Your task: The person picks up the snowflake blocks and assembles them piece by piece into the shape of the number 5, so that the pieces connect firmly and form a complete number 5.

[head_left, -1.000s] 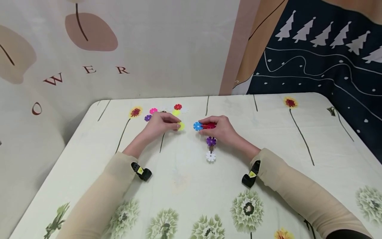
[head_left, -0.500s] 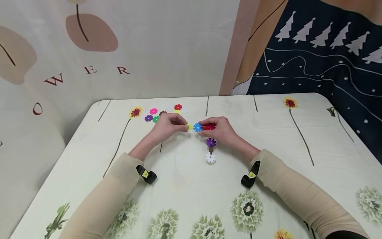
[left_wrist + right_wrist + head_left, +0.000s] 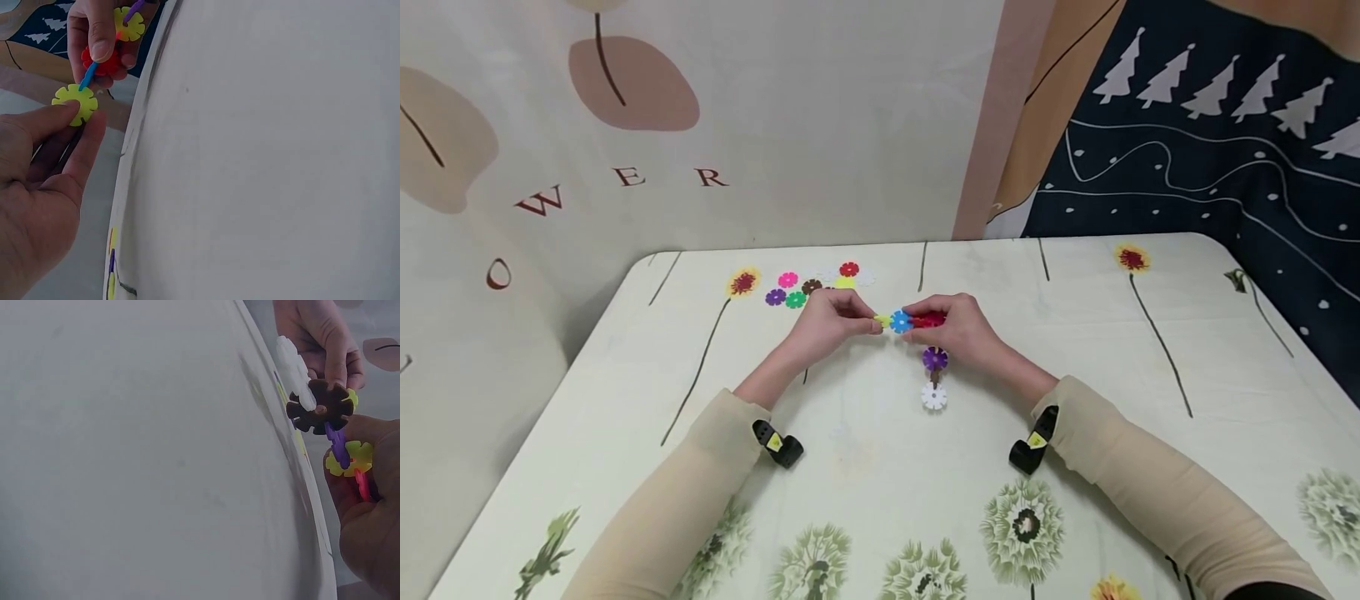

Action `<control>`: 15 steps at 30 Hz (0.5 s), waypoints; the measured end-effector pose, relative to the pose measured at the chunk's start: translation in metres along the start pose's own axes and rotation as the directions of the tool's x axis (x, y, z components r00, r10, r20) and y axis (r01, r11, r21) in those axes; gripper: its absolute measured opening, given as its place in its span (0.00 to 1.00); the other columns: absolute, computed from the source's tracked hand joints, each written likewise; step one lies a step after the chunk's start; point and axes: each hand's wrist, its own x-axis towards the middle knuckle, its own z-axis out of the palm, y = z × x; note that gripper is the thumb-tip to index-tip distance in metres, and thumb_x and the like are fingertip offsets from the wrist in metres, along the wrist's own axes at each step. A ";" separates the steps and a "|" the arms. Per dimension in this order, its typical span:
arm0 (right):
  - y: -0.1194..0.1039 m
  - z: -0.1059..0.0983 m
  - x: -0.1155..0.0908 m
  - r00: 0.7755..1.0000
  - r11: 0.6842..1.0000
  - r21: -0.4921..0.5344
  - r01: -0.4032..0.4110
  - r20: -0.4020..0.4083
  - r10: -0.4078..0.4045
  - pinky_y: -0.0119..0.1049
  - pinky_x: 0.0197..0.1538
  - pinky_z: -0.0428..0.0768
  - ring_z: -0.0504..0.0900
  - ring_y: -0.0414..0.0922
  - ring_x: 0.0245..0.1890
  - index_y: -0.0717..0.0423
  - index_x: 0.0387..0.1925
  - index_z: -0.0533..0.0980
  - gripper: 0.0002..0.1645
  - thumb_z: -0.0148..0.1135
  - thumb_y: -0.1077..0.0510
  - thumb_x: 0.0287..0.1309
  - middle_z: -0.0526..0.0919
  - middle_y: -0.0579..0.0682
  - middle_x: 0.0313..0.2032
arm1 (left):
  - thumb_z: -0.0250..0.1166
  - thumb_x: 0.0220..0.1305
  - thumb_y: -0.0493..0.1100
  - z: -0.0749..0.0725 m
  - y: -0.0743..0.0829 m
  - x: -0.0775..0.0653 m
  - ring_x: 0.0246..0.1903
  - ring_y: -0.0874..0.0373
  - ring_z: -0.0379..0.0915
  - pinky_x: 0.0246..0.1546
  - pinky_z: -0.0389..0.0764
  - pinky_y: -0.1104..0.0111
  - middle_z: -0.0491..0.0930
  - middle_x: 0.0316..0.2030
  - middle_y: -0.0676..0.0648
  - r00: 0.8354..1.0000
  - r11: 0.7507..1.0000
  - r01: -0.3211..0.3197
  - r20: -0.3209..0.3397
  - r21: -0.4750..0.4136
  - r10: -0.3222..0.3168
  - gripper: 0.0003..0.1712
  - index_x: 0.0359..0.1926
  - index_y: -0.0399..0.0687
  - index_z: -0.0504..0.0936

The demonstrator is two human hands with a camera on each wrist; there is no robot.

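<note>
My left hand (image 3: 835,323) pinches a yellow notched plastic snowflake disc (image 3: 75,103) between thumb and fingers. A blue disc (image 3: 901,322), edge-on in the left wrist view, meets that yellow disc at its rim. Facing it, my right hand (image 3: 958,327) holds a chain of linked discs by the red disc (image 3: 105,64), which the blue one is joined to. From the red disc the chain runs on through another yellow disc (image 3: 357,457), a purple disc (image 3: 935,359) and a brown disc (image 3: 320,407) to a white disc (image 3: 934,397) at its end, hanging toward the person.
Beyond the left hand, several loose discs lie on the flower-print tablecloth (image 3: 857,517), among them a pink disc (image 3: 787,280), a green disc (image 3: 796,299) and a red disc (image 3: 849,269). A printed curtain (image 3: 820,125) stands behind the table's far edge.
My left hand has moved right with the yellow disc, bringing it from apart to the blue disc's edge and turning it edge-on. My right hand has stayed nearly still.
</note>
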 end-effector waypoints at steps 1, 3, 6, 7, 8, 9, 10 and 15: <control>0.000 0.000 0.000 1.000 1.000 0.001 -0.002 0.002 0.002 0.43 0.54 0.78 0.77 0.50 0.55 0.54 0.54 0.86 0.25 0.81 0.57 0.53 0.86 0.51 0.52 | 0.75 0.61 0.33 0.000 0.000 0.000 0.38 0.51 0.85 0.42 0.85 0.68 0.87 0.36 0.44 1.000 1.000 -0.006 -0.003 0.004 0.006 0.05 0.38 0.39 0.88; -0.001 -0.001 -0.001 1.000 1.000 -0.002 -0.001 0.004 0.001 0.43 0.54 0.77 0.77 0.50 0.55 0.54 0.53 0.86 0.24 0.81 0.58 0.53 0.87 0.51 0.52 | 0.75 0.61 0.33 0.001 0.000 0.000 0.39 0.51 0.85 0.42 0.85 0.68 0.87 0.35 0.44 1.000 1.000 -0.020 -0.004 0.010 0.020 0.05 0.38 0.39 0.88; -0.002 -0.003 -0.002 1.000 1.000 -0.020 0.014 0.007 -0.014 0.42 0.54 0.78 0.78 0.49 0.54 0.54 0.53 0.86 0.24 0.81 0.58 0.53 0.87 0.51 0.51 | 0.74 0.62 0.33 0.002 0.000 -0.001 0.39 0.52 0.86 0.43 0.85 0.68 0.87 0.35 0.44 0.999 0.999 -0.039 -0.008 0.021 0.039 0.04 0.38 0.38 0.88; -0.003 -0.003 -0.002 1.000 0.999 -0.029 0.022 0.010 -0.021 0.42 0.54 0.79 0.79 0.49 0.54 0.54 0.54 0.86 0.25 0.80 0.58 0.53 0.87 0.50 0.51 | 0.74 0.62 0.33 0.002 0.000 -0.001 0.39 0.52 0.86 0.44 0.85 0.68 0.87 0.35 0.45 0.999 0.999 -0.041 -0.009 0.025 0.041 0.04 0.38 0.39 0.88; -0.003 -0.003 -0.003 0.999 0.999 -0.038 0.030 0.012 -0.030 0.42 0.54 0.79 0.79 0.49 0.54 0.54 0.54 0.86 0.25 0.80 0.57 0.53 0.87 0.50 0.51 | 0.74 0.62 0.33 0.002 0.000 -0.001 0.39 0.52 0.86 0.44 0.85 0.68 0.87 0.35 0.45 0.999 0.999 -0.044 -0.011 0.029 0.044 0.04 0.38 0.39 0.88; -0.003 -0.003 -0.003 0.999 0.998 -0.047 0.039 0.017 -0.039 0.42 0.54 0.80 0.79 0.49 0.54 0.55 0.55 0.85 0.25 0.80 0.57 0.54 0.87 0.50 0.51 | 0.74 0.62 0.33 0.002 0.000 -0.001 0.40 0.52 0.86 0.44 0.85 0.68 0.87 0.35 0.45 0.999 0.998 -0.046 -0.013 0.034 0.046 0.04 0.37 0.39 0.88; -0.004 -0.004 -0.003 0.999 0.997 -0.054 0.048 0.021 -0.047 0.42 0.53 0.80 0.80 0.48 0.53 0.55 0.55 0.85 0.26 0.80 0.57 0.54 0.87 0.50 0.51 | 0.74 0.61 0.33 0.003 0.000 -0.002 0.39 0.52 0.86 0.44 0.85 0.68 0.87 0.35 0.45 0.999 0.998 -0.049 -0.014 0.036 0.049 0.04 0.37 0.39 0.88; -0.003 -0.004 -0.003 0.998 0.996 -0.068 0.055 0.033 -0.052 0.42 0.53 0.80 0.80 0.48 0.52 0.56 0.55 0.85 0.26 0.80 0.57 0.54 0.87 0.51 0.50 | 0.74 0.62 0.32 0.004 0.001 -0.002 0.39 0.51 0.86 0.42 0.85 0.68 0.87 0.34 0.44 0.998 0.998 -0.059 0.006 0.029 0.059 0.03 0.36 0.39 0.87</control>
